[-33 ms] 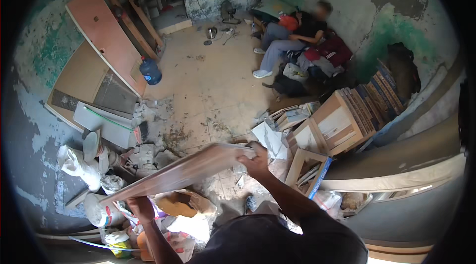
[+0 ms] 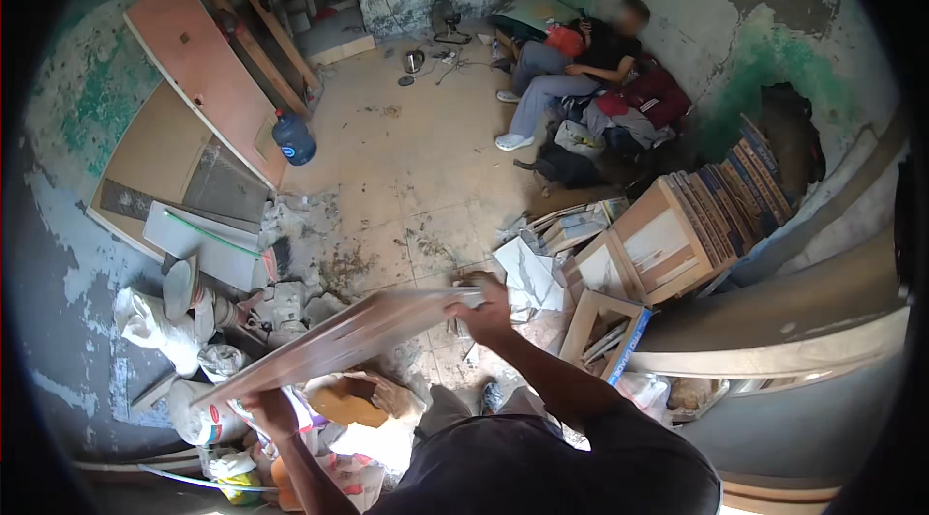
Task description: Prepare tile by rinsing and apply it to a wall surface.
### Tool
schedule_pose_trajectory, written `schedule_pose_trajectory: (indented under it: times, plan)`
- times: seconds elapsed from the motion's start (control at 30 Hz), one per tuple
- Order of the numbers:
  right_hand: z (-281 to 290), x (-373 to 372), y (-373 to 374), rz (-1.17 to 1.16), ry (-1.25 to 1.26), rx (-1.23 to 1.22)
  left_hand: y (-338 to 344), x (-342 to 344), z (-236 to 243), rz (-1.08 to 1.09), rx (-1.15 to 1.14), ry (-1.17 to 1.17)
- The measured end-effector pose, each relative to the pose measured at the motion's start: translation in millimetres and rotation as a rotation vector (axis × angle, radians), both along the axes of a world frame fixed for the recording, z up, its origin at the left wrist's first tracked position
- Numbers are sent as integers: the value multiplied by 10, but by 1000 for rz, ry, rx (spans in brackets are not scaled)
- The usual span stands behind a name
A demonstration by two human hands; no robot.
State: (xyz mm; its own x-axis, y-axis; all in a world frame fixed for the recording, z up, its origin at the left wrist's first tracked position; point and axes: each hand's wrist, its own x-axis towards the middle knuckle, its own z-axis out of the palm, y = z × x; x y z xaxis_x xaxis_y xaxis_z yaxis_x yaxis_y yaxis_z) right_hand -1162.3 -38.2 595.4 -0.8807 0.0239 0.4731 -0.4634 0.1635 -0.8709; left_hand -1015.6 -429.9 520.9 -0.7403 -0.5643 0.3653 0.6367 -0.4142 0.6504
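Observation:
A long, flat brownish wooden board (image 2: 339, 341) is held tilted in front of me, slanting from the lower left up to the right. My left hand (image 2: 271, 410) is closed on its near left end, fingers partly hidden by the board. At the far right end, my right hand (image 2: 486, 310) grips the edge, with the fingers bent over it. Beneath the board's left part lie an opened brown sack (image 2: 358, 401) and a white bucket-like container (image 2: 200, 413). The board's surface is slightly blurred.
Someone (image 2: 581, 70) sits on piled bags at the back right. Stacked boxes (image 2: 668, 234) and an open wooden frame (image 2: 605, 336) stand at right. Leaning panels (image 2: 208, 70), a blue water jug (image 2: 293, 139) and white sacks (image 2: 155, 326) line the left. Debris dots the tiled floor (image 2: 387, 196).
The board has shifted slightly left and its angle has changed a little. My right hand has moved a little left with its end. Both hands keep their hold.

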Motion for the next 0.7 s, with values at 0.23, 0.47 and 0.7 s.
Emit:
schedule_pose_trajectory:
  times: [0.23, 0.47, 0.7]
  plan:
    - [219, -1574, -1307, 328, 443, 116, -944, -550, -193, -54, -87, 282]
    - [202, -3467, -2348, 447, 582, 79, -1491, -2197, -507, 500, 180, 247]
    - [368, -6027, -3072, 184, 431, 40, -1820, -4966, 617, 435, 145, -199]
